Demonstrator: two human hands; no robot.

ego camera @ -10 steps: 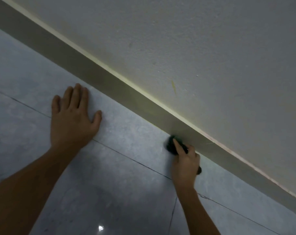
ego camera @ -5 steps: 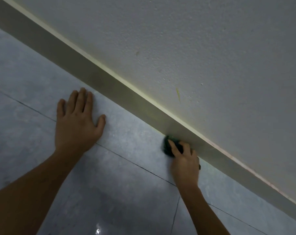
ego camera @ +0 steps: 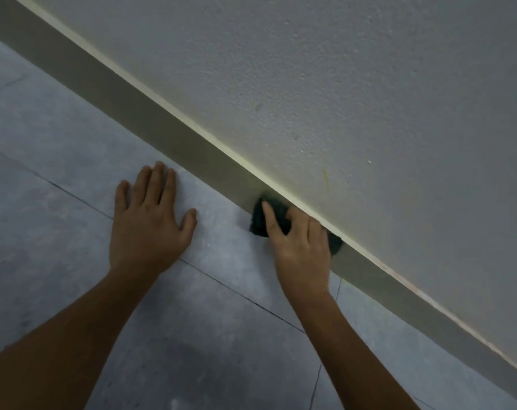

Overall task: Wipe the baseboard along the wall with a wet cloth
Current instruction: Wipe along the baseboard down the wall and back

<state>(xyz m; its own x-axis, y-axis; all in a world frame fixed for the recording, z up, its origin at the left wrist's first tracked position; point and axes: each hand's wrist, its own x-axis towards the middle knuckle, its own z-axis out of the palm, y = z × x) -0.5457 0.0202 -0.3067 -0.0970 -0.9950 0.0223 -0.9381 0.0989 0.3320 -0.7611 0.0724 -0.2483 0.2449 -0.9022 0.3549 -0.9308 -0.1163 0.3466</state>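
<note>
A grey-brown baseboard (ego camera: 139, 113) runs diagonally from upper left to lower right between the floor and the wall. My right hand (ego camera: 303, 248) presses a dark green cloth (ego camera: 258, 218) flat against the baseboard; the cloth shows at the fingertips and a bit behind the hand, the rest is hidden under the palm. My left hand (ego camera: 149, 223) lies flat on the floor tiles, fingers spread, a little left of the cloth and just short of the baseboard.
The textured white wall (ego camera: 340, 99) fills the upper right, with a pale strip along the baseboard's top edge and a small yellow mark (ego camera: 326, 177). Grey floor tiles (ego camera: 59, 202) with dark grout lines lie below.
My right hand has slid the cloth leftward along the baseboard and higher on its face. The view has shifted; my left hand stays planted on the floor.
</note>
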